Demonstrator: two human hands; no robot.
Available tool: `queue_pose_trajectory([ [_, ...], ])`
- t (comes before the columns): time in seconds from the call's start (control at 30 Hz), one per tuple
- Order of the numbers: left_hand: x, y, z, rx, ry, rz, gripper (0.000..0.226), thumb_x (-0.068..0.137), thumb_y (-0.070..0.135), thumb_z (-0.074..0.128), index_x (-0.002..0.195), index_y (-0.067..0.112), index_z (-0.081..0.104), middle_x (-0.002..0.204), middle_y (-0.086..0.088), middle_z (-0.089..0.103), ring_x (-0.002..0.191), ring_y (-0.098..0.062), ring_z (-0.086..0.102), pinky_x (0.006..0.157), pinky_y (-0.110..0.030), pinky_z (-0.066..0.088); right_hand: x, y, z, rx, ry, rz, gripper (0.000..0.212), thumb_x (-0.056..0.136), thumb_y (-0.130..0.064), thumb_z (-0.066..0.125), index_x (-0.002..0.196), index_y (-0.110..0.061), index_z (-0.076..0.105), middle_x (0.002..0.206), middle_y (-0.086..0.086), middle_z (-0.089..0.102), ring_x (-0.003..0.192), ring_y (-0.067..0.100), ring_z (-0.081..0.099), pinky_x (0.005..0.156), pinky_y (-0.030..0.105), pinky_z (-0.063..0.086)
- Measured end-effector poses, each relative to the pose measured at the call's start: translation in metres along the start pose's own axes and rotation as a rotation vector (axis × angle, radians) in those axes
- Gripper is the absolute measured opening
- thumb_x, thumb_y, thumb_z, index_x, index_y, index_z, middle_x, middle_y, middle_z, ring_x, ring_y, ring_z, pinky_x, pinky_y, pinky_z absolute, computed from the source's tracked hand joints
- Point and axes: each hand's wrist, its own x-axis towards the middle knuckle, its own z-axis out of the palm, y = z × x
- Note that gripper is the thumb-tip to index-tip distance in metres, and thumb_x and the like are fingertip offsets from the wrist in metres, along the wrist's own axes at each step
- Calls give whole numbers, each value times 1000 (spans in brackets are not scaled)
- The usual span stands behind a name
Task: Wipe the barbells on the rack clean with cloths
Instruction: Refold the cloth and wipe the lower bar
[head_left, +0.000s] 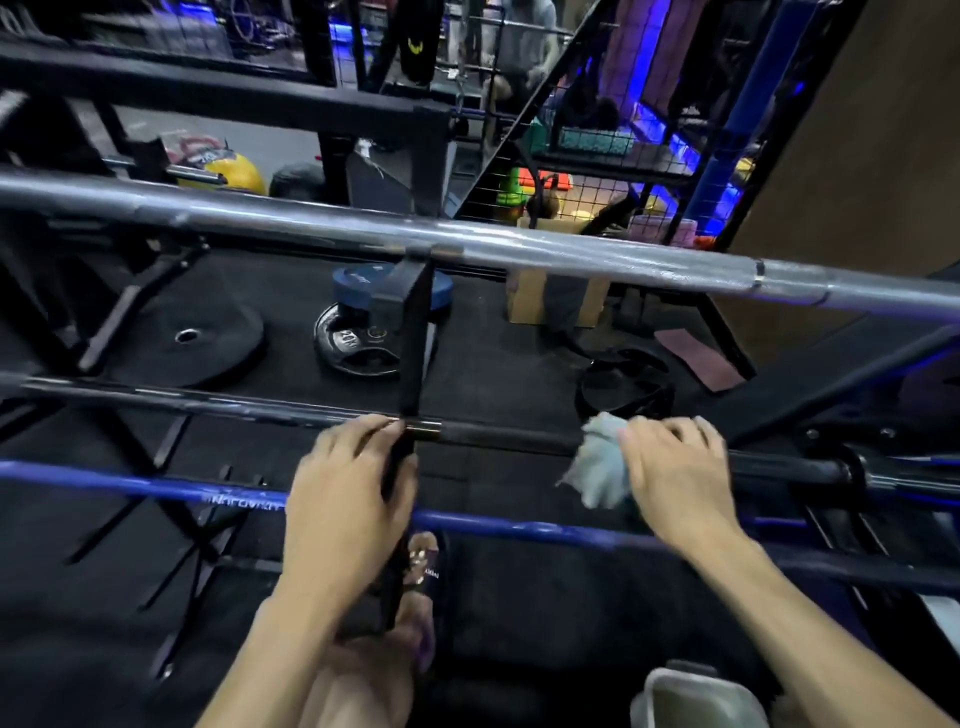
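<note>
Three barbells lie across the rack, running left to right: a silver barbell (519, 254) farthest away, a black barbell (208, 402) in the middle, and a blue barbell (130, 475) nearest the person. On the dark floor behind the black one, toward the left, rests a large black weight plate (187, 343), and right of it a stack of plates (358, 338) with a blue one on top. Near the middle, a black rack upright (413, 358) crosses the bars. The left hand (348, 483) sits just left of this upright, its fingers curled over the black barbell where it meets the upright, gripping there. Below it a sandalled foot (423, 566) shows on the floor. Farther right, the right hand (675, 478) has its fingers bent down over the same black barbell, pressing a pale, crumpled cloth (597, 467) against the shaft; part of the cloth hangs loose below the bar. At the bottom right edge stands a pale container (696, 699), only partly in view.
</note>
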Motion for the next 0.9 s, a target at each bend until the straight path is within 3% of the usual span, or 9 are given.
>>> queue_pose_trajectory([
  [0.07,-5,1,5,-113,-45,-83,50,92,41,44,123,11,69,129,3,59,106,-28,63,88,-42,55,0,-15,0,14,24,102,15,81,-25,49,82,-16,62,76,2,61,85,34,59,102,55,41],
  [0.2,-13,3,14,-230,-123,-124,54,92,33,35,130,11,66,137,5,55,121,-22,59,97,-41,54,24,-124,1,191,124,-4,9,82,-27,62,80,-18,63,72,2,60,77,31,59,101,53,43],
  [0.3,-13,0,12,-243,-142,-126,56,92,36,30,129,15,67,137,7,55,118,-21,60,93,-40,55,30,-187,0,276,177,-94,23,97,-28,46,84,-19,63,74,0,60,77,28,59,106,54,41],
  [0.43,-15,0,7,-238,-148,-159,40,99,27,42,130,18,65,141,11,53,117,-20,58,89,-43,54,31,-141,0,106,76,-239,34,95,-35,33,87,-23,64,79,-2,63,84,29,60,112,58,34],
  [0.57,-17,7,7,-227,-163,-193,30,97,21,45,122,20,61,132,12,51,109,-19,54,78,-39,50,3,-66,-4,91,51,95,31,93,-31,35,84,-18,62,79,3,67,88,35,63,106,62,40],
  [0.63,-16,8,6,-247,-186,-209,27,95,22,43,119,23,56,129,13,46,106,-17,52,73,-38,49,3,-78,-7,110,67,183,31,93,-30,36,85,-16,63,80,4,67,92,36,62,105,61,40],
  [0.77,-14,11,3,-287,-223,-215,22,98,23,43,118,22,51,127,9,44,107,-20,51,69,-39,43,24,-160,-7,100,15,13,13,82,-21,57,91,-16,64,82,3,63,88,34,60,101,61,44],
  [0.83,-13,11,0,-290,-243,-216,23,101,28,39,119,23,53,127,7,46,109,-21,51,72,-40,42,31,-186,-2,128,-5,-78,12,84,-20,63,96,-18,64,87,0,63,95,30,59,111,63,35],
  [0.9,-12,10,-1,-290,-255,-223,23,101,30,39,119,24,53,127,8,45,112,-20,51,77,-41,45,34,-181,-6,156,-50,-137,19,95,-27,50,105,-20,64,95,-3,65,107,25,56,120,62,20],
])
